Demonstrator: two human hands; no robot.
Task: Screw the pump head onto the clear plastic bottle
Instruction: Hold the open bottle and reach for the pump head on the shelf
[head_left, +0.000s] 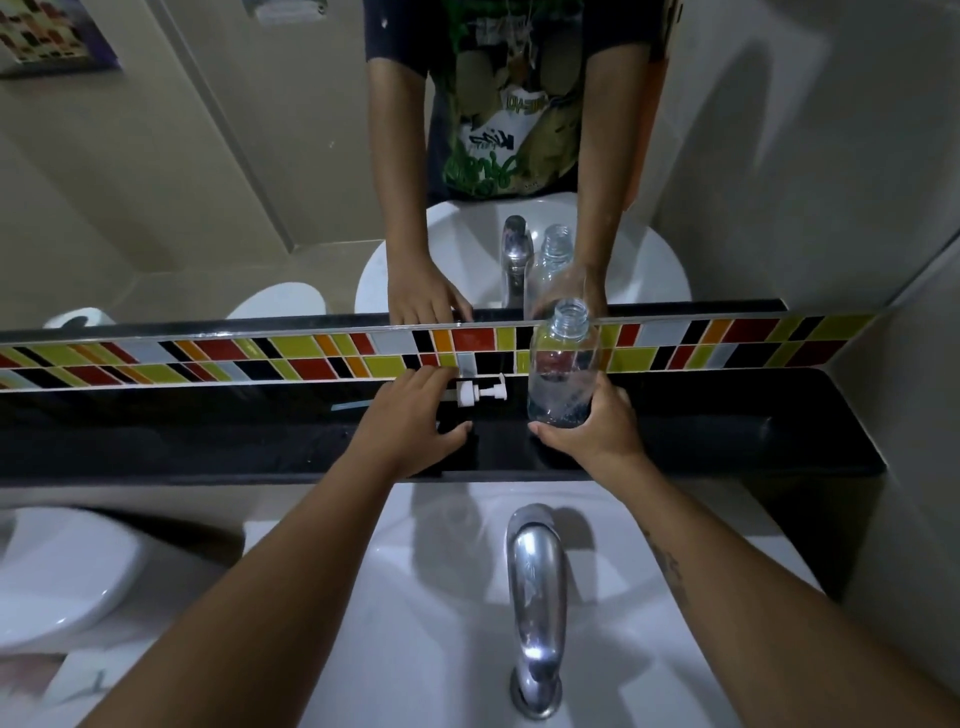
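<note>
A clear plastic bottle stands upright on the black shelf with its threaded neck uncapped. My right hand wraps around the bottle's base from the front and right. The white pump head lies on its side on the shelf against the tiled strip, left of the bottle. My left hand rests on the shelf with fingers spread, its fingertips reaching just left of the pump head; whether they touch it I cannot tell.
A chrome tap rises from the white basin below the shelf. A mirror stands above the coloured tile strip. A white toilet sits at lower left. A wall closes the right side.
</note>
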